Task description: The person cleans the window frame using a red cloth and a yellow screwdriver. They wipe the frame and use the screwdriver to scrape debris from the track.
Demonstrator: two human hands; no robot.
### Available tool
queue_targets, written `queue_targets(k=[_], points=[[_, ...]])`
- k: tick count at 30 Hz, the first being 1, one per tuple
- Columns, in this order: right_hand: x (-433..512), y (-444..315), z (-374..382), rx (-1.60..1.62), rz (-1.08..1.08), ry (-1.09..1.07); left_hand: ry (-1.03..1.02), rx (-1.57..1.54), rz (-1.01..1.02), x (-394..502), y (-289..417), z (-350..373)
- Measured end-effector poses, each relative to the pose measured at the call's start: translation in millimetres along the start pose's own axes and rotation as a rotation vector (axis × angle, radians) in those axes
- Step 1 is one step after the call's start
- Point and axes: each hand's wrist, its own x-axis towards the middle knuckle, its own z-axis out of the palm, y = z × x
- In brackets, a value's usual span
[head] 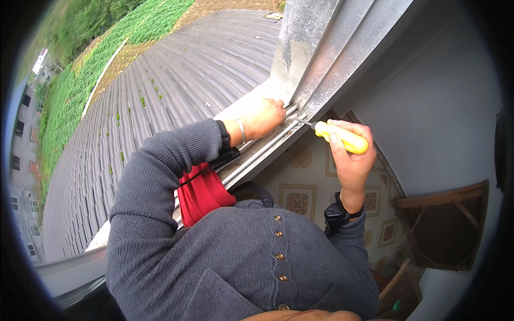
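My right hand [352, 166] holds a yellow-handled screwdriver [342, 137]. The screwdriver's metal shaft points left, its tip at the inner rail of the metal window track [261, 151], near the corner with the upright window frame [341, 48]. My left hand [263, 119] lies over the outer side of the track, close to that corner, its fingers bent down at the rail. Something small and dark shows by its fingertips; whether the fingers grip it is hidden. Grit and dirt lie in the track around the tip.
Red cloth [204, 194] and a black object [225, 158] lie over the sill by my left forearm. Outside spreads a ridged tile roof [172, 80]. Indoors, below on the right, are a patterned floor [297, 192] and a wooden-framed piece of furniture [445, 224].
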Motion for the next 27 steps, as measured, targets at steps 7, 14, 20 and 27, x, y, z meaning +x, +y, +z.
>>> queue_targets(k=[7, 14, 20, 27], points=[[20, 15, 28, -0.008, 0.022, -0.094, 0.303, -0.436, -0.15, -28, -10, 12], [67, 30, 57, -0.253, -0.074, -0.276, 0.378, -0.462, -0.242, -46, -21, 31], [70, 22, 56, -0.233, -0.056, -0.362, 0.349, -0.498, -0.245, -40, -21, 26], [62, 19, 49, -0.206, -0.047, -0.248, 0.284, -0.479, -0.225, -28, -15, 23]])
